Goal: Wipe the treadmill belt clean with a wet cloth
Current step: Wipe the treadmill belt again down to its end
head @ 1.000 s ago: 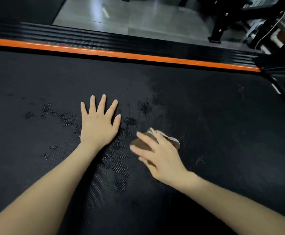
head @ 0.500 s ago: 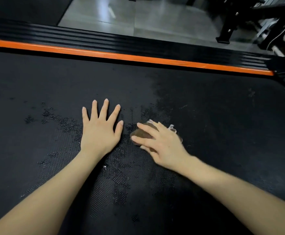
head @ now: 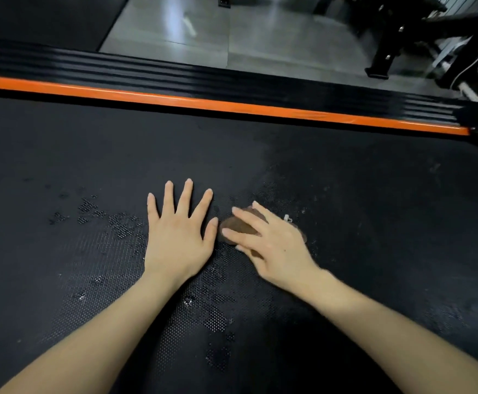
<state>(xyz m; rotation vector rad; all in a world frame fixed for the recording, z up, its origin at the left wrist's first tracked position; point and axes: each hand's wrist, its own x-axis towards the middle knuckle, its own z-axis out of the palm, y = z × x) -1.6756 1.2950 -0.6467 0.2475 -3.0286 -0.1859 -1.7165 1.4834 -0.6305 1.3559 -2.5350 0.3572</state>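
Because wiping needs downward pressure, the right hand (head: 274, 248) lays nearly straight fingers (head: 243, 235) over the small brown wet cloth (head: 236, 224), pinning it to the black dimpled treadmill belt (head: 374, 223) just right of the left hand (head: 178, 240), whose spread fingers lie flat on the belt, likely as a brace.

Left hand (head: 179, 238) flat on belt (head: 374, 209); right hand (head: 274, 245) presses brown cloth (head: 236, 226)
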